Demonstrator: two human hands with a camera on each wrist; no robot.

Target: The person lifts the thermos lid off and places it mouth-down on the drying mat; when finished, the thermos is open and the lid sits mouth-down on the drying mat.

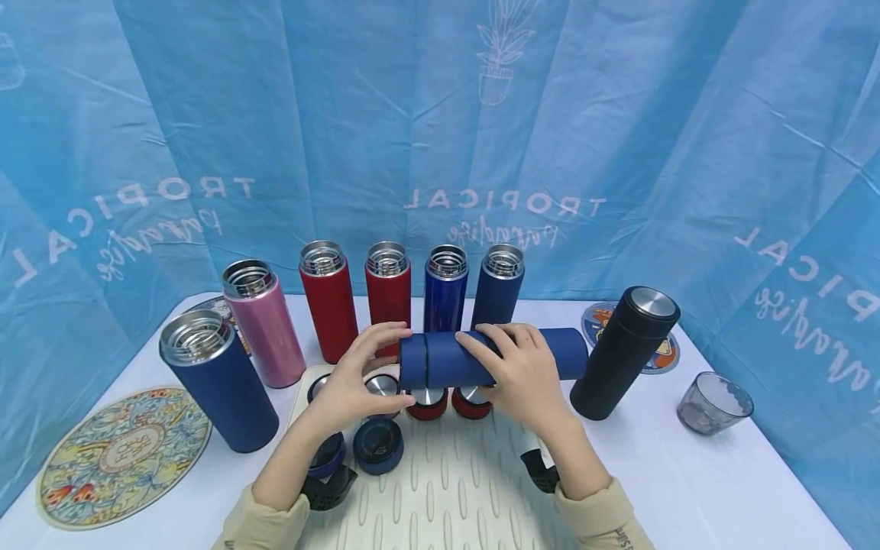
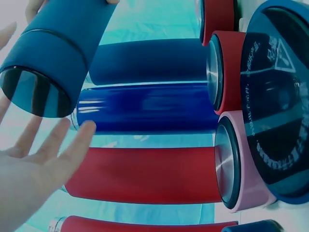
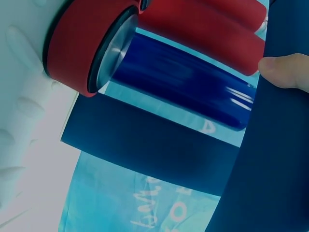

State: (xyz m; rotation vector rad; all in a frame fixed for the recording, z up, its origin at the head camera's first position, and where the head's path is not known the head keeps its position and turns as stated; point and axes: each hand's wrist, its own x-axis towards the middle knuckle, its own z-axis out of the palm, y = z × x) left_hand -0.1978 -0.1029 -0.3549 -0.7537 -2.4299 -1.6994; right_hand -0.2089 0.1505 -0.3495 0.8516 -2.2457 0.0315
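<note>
A dark blue thermos (image 1: 447,360) lies level in the air above the white mat, its capped end to the left. My right hand (image 1: 522,374) grips its body from above, and the right thumb lies along its side in the right wrist view. Around the lid (image 1: 414,362), my left hand (image 1: 354,386) is spread, thumb below and fingers above. In the left wrist view its fingers (image 2: 72,145) are extended and apart beside the lid's shiny dark top, and a gap shows between some of them and the lid. Several loose lids, such as a blue lid (image 1: 379,446), sit below on the mat.
Uncapped bottles stand behind and left: a pink bottle (image 1: 264,328), a red bottle (image 1: 328,313), a glossy blue bottle (image 1: 444,298) and a wide navy bottle (image 1: 223,389). A capped black thermos (image 1: 619,359) and a clear glass (image 1: 715,405) stand right. The ridged mat (image 1: 440,496) lies in front.
</note>
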